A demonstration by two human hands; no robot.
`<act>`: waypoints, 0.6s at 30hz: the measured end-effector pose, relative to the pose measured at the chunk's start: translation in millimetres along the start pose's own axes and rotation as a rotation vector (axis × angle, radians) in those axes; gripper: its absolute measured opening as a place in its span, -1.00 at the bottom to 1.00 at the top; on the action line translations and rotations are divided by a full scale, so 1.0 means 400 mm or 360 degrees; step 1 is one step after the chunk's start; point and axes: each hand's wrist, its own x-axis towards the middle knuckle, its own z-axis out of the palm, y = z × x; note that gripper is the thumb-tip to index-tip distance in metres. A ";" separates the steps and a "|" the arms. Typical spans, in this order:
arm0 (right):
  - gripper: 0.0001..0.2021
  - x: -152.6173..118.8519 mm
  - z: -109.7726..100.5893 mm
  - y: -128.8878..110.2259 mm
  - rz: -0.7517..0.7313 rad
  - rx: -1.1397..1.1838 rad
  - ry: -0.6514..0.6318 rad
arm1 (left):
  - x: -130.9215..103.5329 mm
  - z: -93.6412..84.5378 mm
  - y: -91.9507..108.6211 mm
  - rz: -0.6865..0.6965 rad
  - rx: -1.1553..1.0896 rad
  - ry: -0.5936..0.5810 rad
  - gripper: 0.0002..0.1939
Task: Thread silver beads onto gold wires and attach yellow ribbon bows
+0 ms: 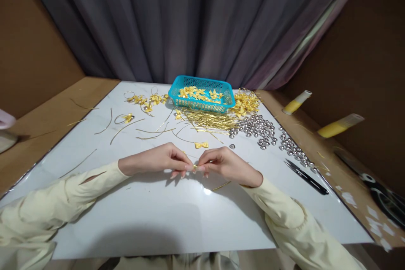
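Over the middle of the white board, my left hand (177, 161) and my right hand (218, 162) meet fingertip to fingertip. Both pinch a short visible bit of gold wire (195, 166); the rest of it is hidden by my fingers. Just beyond my hands lies a yellow ribbon bow (201, 145). A pile of straight gold wires (210, 120) sits farther back. Near my right wrist, one loose wire (221, 186) rests on the board.
A blue basket (202, 106) holds yellow bows. Finished-looking bow pieces (245, 103) are heaped beside it. Silver metal beads (257, 128) spread at right, near black-handled snips (306, 177). Loose wires (126, 130) lie at left. Two yellow-filled tubes (340, 125) stand on the brown right edge.
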 end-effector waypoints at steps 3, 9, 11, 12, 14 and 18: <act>-0.75 -0.001 -0.001 0.001 -0.0010 -0.0003 0.0022 | -0.003 -0.001 0.009 -0.0004 0.0007 0.0009 -0.77; -0.71 -0.002 0.001 0.001 -0.0011 0.0008 0.0032 | -0.004 -0.002 0.011 0.0015 0.0007 0.0016 -0.79; -0.71 -0.001 0.001 0.004 -0.0011 0.0013 0.0033 | -0.004 -0.003 0.008 0.0013 0.0027 0.0016 -0.79; -0.71 -0.001 0.002 0.005 -0.0011 0.0017 0.0035 | -0.003 -0.004 0.007 0.0013 0.0031 0.0017 -0.79; -0.71 0.001 0.002 0.009 -0.0010 0.0024 0.0037 | -0.002 -0.004 0.005 0.0008 0.0037 0.0018 -0.79; -0.71 0.001 0.003 0.013 0.0001 0.0027 0.0027 | -0.001 -0.003 0.004 0.0003 0.0073 0.0007 -0.78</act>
